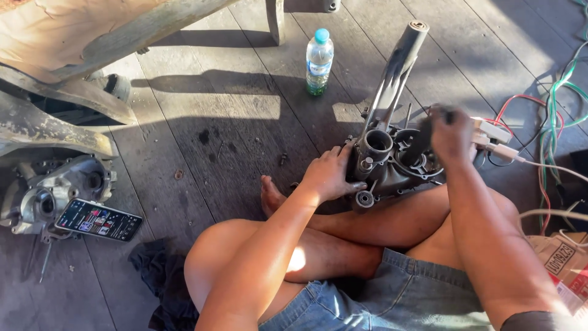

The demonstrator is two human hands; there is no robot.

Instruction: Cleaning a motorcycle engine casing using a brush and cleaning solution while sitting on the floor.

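Head view shows the engine casing (392, 162) just beyond the crossed legs, its long tube slanting up and away, with the left hand (327, 175) spread flat against its near-left side and the right hand (450, 132) closed, blurred, over its right side, contents untellable.

Bare grey floor planks (233, 116) lie open at ten o'clock of the dark metal engine casing (392, 162); a clear plastic water bottle (319, 61) stands at eleven, tangled coloured wires (551, 116) crowd three o'clock, possibly touching it.
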